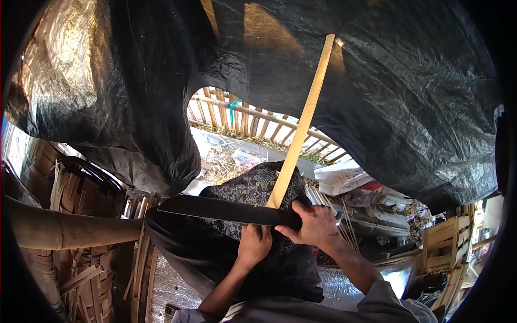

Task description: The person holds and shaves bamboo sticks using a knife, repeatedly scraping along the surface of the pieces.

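My right hand (315, 225) is wrapped round the handle end of a large dark knife (223, 210), its thumb stretched along the near side. The broad blade lies crosswise over my lap, its tip pointing left. A long, pale bamboo strip (302, 129) slants up and away from behind the blade. My left hand (254, 244) is closed just below the blade, in line with the strip's near end; the blade hides part of that grip. Under the knife and strip, a dark patterned cloth (253, 185) covers my knee.
Black plastic sheeting (398, 102) hangs in front, with a slatted bamboo fence (258, 121) beyond its gap. A thick bamboo pole (81, 230) juts in from the left near woven bamboo baskets (86, 194). Another woven bamboo piece (444, 245) stands at the right.
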A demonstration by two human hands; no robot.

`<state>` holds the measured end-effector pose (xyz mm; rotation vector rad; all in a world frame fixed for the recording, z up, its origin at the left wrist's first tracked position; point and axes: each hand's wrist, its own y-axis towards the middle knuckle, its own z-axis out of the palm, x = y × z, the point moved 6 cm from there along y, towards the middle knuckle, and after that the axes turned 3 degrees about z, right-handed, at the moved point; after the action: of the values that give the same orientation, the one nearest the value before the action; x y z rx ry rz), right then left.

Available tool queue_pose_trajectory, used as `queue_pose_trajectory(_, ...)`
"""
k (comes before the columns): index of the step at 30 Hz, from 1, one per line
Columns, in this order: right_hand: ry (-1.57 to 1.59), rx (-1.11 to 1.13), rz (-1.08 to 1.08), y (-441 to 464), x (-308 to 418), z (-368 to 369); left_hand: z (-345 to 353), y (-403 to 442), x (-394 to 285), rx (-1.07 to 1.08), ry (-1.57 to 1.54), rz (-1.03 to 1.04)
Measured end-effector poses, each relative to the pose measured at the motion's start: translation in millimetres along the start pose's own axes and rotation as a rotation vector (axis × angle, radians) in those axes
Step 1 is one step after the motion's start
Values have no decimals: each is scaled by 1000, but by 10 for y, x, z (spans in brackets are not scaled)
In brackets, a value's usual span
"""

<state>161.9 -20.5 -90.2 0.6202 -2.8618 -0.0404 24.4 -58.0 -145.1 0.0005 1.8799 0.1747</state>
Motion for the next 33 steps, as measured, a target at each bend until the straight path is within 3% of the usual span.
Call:
queue_pose_trajectory(5, 16, -34, 22, -13, 9, -11, 0, -11, -27, -12, 62, 3)
queue_pose_trajectory(10, 17, -124, 26, -40, 54, -45, -19, -47, -44, -11, 137, -124)
queue_pose_trajectory(20, -26, 34, 170, -102, 134, -123, 5, -173, 116, -63, -58, -160)
queue_pose_trajectory(22, -3, 33, 126, -95, 101, -104, 73, -178, 95, 61, -426, -402)
queue_pose_trajectory(25, -43, 77, 114, -155, 135, -147, 147, -222, 170, 152, -691, -524)
queue_pose_trajectory(30, -236, -1, -76, -142, 102, -268, 171, -269, 179, 207, -758, -569)
queue_pose_trajectory(33, -150, -86, -93, -110, 42, -221, 209, -270, 239, 205, -766, -563)
